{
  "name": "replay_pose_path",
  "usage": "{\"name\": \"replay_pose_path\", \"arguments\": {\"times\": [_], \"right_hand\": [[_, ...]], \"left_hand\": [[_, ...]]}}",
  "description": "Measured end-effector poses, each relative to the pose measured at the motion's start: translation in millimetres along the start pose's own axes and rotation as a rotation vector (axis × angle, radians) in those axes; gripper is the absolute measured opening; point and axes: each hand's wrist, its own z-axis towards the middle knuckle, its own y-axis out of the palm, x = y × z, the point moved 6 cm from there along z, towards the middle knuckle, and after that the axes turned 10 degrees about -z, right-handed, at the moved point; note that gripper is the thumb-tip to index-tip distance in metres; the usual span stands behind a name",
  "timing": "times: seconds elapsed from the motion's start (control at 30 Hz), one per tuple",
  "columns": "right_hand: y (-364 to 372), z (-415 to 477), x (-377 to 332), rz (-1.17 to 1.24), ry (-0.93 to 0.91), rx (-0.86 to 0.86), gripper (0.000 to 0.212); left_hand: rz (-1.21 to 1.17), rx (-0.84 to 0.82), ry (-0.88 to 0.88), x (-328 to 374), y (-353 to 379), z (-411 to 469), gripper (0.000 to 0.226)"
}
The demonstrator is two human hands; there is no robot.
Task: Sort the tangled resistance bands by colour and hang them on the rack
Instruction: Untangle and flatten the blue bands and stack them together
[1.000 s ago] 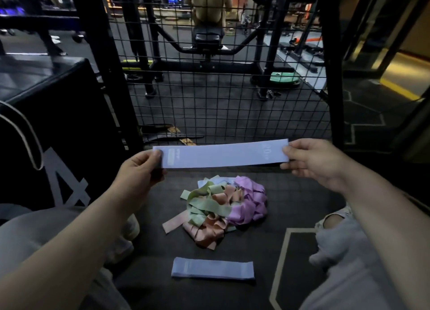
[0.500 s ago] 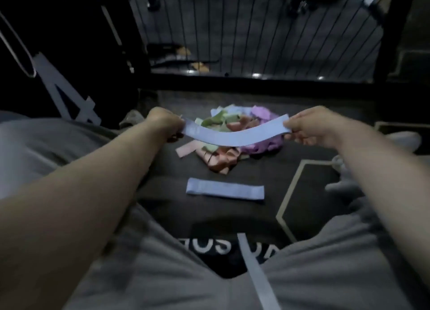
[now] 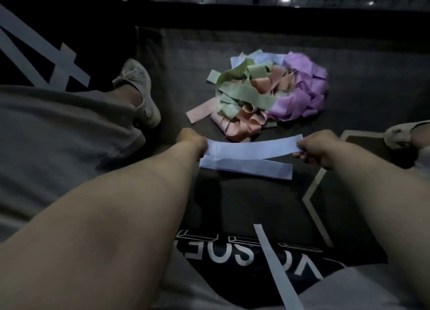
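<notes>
Head view: left hand and right hand pinch blue band ends over second band on floor; far pile tangled, nothing hung yet, I'd judge.

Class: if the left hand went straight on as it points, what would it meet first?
Likely the pink bands at the near edge of the pile; depth from the left hand is unclear.

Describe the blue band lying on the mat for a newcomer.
Find the tangled pile on the dark mat. Nearer the person, two blue bands cross; the floor band lies flat beneath the held band, gripped by the left hand and right hand.
</notes>
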Motion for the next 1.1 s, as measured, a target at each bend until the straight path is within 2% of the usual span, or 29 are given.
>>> {"name": "replay_pose_path", "arguments": {"times": [0.1, 0.27, 0.37, 0.53, 0.6, 0.63, 0.7, 0.77, 0.87, 0.93, 1.03, 1.1], "right_hand": [[18, 20, 20, 0.055, 0.089, 0.005, 0.023], [38, 35, 46, 0.042, 0.242, 0.007, 0.037], [51, 41, 49, 0.068, 0.221, -0.024, 0.033], [59, 52, 59, -0.067, 0.141, 0.023, 0.019], [56, 54, 60, -0.22, 0.088, 0.071, 0.016], [55, 55, 60, -0.331, 0.06, 0.102, 0.022], [55, 55, 57, -0.53, 0.0, 0.168, 0.047], [59, 50, 49, -0.735, -0.117, 0.226, 0.069], [75, 47, 39, -1.108, -0.336, 0.224, 0.087], [80, 50, 41, -1.161, -0.339, 0.165, 0.082], [85, 51, 43, -1.144, -0.356, 0.146, 0.056], [86, 52, 44, -1.085, -0.384, 0.141, 0.047]], "left_hand": [[0.222, -0.035, 0.067, -18, 13, 11, 0.028], [0.346, -0.053, 0.155, -29, 23, 24, 0.024], [0.367, -0.047, 0.169, -33, 21, 28, 0.022], [0.433, -0.033, 0.205, -35, 22, 34, 0.017], [0.462, -0.042, 0.213, -36, 25, 34, 0.018], [0.492, -0.042, 0.223, -36, 26, 32, 0.022], [0.639, -0.021, 0.322, -32, 30, 26, 0.037], [0.881, -0.035, 0.5, -24, 37, 15, 0.052], [1.123, -0.18, 0.633, -27, 54, 4, 0.067], [1.173, -0.218, 0.619, -32, 58, 4, 0.069], [1.198, -0.229, 0.619, -35, 59, 5, 0.07], [1.214, -0.241, 0.64, -33, 61, 6, 0.071]]}}
